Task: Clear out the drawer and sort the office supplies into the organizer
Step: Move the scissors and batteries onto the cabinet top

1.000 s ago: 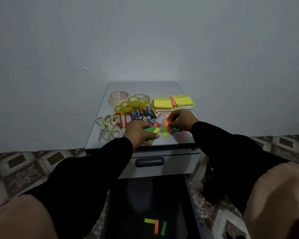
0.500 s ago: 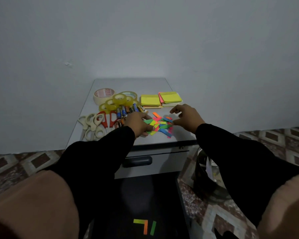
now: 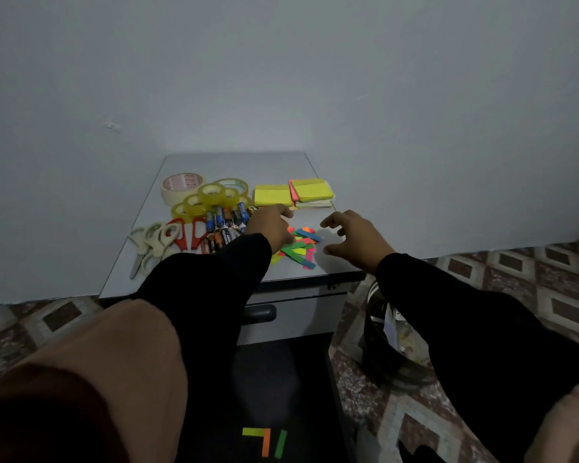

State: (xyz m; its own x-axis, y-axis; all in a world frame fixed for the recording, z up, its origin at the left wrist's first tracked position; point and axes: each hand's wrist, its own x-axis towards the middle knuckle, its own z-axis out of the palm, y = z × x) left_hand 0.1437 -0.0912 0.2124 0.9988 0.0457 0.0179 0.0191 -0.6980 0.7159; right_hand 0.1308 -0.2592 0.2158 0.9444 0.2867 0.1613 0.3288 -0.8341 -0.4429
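Note:
A loose pile of coloured paper flags (image 3: 301, 247) lies on the grey cabinet top (image 3: 234, 165) near its front right. My left hand (image 3: 270, 228) rests over the pile's left edge, fingers loosely bent. My right hand (image 3: 355, 238) hovers just right of the pile with fingers spread and curved, holding nothing. Behind them lie batteries (image 3: 224, 225), tape rolls (image 3: 211, 195), scissors (image 3: 163, 242) and yellow sticky-note pads (image 3: 295, 193). Below, the open dark drawer (image 3: 281, 389) holds three flags (image 3: 264, 441).
A shut drawer with a dark handle (image 3: 261, 314) sits under the top. A dark round bin (image 3: 391, 345) stands on the patterned floor at the right. A plain wall rises behind the cabinet.
Both hands have let the flags drop into a pile and drawn apart; the right hand moved right and opened. The view shifted slightly.

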